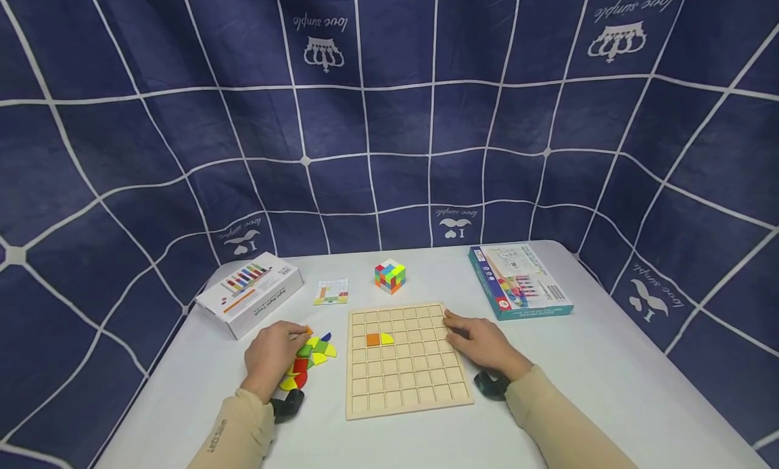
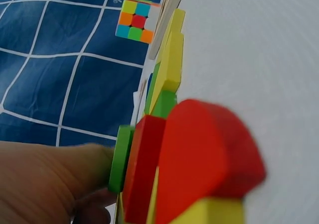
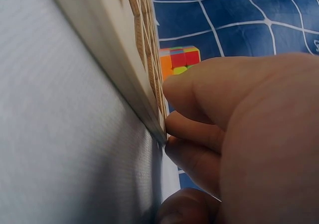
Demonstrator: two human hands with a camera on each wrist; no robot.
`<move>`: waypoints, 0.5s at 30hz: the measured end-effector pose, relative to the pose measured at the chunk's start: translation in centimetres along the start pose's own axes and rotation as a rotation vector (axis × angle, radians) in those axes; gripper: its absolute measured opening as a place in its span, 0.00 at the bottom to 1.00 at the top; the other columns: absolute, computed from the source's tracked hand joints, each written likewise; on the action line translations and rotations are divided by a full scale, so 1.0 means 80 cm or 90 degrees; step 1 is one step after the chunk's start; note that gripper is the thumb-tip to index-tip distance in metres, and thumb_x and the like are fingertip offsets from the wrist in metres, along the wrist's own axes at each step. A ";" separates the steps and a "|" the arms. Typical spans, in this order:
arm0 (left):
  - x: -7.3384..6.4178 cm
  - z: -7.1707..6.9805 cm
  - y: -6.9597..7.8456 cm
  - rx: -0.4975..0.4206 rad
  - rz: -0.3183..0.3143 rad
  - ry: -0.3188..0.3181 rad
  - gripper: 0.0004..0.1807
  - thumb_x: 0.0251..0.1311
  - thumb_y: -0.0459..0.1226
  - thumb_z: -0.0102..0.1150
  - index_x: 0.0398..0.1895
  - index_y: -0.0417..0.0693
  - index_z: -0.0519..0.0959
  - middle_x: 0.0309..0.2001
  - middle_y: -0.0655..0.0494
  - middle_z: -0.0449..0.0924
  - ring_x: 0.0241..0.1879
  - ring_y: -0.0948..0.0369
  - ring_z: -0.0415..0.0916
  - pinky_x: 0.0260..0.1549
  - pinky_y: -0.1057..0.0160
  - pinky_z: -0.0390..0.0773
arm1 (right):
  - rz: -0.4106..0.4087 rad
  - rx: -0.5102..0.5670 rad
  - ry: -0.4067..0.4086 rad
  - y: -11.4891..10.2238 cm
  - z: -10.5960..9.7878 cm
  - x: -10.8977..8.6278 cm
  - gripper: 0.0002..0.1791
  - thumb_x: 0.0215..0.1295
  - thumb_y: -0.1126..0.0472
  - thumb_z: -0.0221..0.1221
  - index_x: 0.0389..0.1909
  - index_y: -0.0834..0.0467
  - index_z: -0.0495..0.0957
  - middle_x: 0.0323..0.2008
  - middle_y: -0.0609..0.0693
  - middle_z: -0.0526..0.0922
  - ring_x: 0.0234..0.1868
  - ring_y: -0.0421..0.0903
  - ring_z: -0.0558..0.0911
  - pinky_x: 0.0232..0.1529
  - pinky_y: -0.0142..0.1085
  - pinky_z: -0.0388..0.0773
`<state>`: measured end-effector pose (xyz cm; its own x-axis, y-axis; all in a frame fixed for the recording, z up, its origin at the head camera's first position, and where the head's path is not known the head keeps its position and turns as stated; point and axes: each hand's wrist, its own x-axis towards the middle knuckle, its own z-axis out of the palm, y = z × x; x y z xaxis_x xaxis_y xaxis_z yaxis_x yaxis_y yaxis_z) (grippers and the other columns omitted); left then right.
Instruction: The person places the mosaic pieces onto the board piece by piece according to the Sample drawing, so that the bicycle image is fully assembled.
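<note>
While the left hand (image 1: 274,354) was bent over the pile of coloured pieces (image 1: 320,347), its thumb was right up against a green piece (image 2: 121,159). Couldn't tell if those fingers had anything pinched, tbh; an orange piece (image 1: 309,331) also peeked out just past them. The pile lay right under and beside that hand, strung out on a slant, away from the wrist and rightward. The wooden board (image 1: 422,380) sat just right of the pile, so the left hand was way nearer the pieces. Over on the board's far side, the right hand (image 1: 483,344) had its fingers resting loosely against the right edge.

Headcount: one board, two pieces on it side by side (orange square (image 1: 373,340), yellow quarter-round (image 1: 387,338)). In the pile I got two red pieces (image 1: 301,365) and one blue piece (image 1: 326,336); the rest overlapped too much. Further out on the tabletop (image 1: 377,445): one pattern card (image 1: 331,292), one puzzle cube (image 1: 390,276), two boxes (image 1: 252,293).
</note>
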<state>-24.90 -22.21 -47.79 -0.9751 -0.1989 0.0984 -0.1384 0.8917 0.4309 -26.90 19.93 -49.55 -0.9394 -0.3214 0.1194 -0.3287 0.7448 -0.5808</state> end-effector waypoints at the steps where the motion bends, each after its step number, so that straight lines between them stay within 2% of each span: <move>1: 0.001 0.001 0.000 0.001 0.002 0.004 0.16 0.61 0.43 0.72 0.50 0.50 0.89 0.51 0.46 0.88 0.34 0.56 0.77 0.30 0.59 0.72 | 0.000 -0.001 0.001 0.000 0.000 0.000 0.24 0.74 0.50 0.60 0.67 0.52 0.78 0.73 0.43 0.71 0.73 0.54 0.72 0.71 0.54 0.67; 8: 0.002 0.005 0.000 0.004 0.019 0.037 0.15 0.60 0.43 0.73 0.49 0.50 0.90 0.48 0.48 0.89 0.33 0.56 0.78 0.30 0.59 0.72 | 0.005 -0.003 -0.004 0.000 -0.001 0.000 0.24 0.73 0.50 0.60 0.67 0.52 0.78 0.73 0.42 0.71 0.73 0.54 0.72 0.71 0.54 0.66; 12: -0.001 0.006 0.005 -0.011 0.053 0.075 0.15 0.60 0.44 0.74 0.49 0.52 0.90 0.49 0.51 0.89 0.41 0.53 0.84 0.36 0.54 0.78 | 0.002 -0.003 -0.005 -0.001 -0.001 0.000 0.24 0.73 0.51 0.61 0.67 0.52 0.78 0.73 0.43 0.71 0.73 0.54 0.72 0.71 0.54 0.67; 15: -0.006 0.008 0.014 -0.031 0.099 0.092 0.14 0.59 0.45 0.74 0.47 0.55 0.91 0.50 0.55 0.89 0.48 0.52 0.85 0.41 0.51 0.81 | 0.001 -0.005 -0.004 -0.001 -0.001 0.000 0.24 0.73 0.51 0.61 0.67 0.52 0.78 0.73 0.43 0.71 0.73 0.54 0.72 0.71 0.54 0.67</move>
<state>-24.71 -20.85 -47.90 -0.9486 -0.1201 0.2927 0.0231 0.8964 0.4426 -26.88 19.94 -49.45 -0.9391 -0.3241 0.1139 -0.3284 0.7498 -0.5744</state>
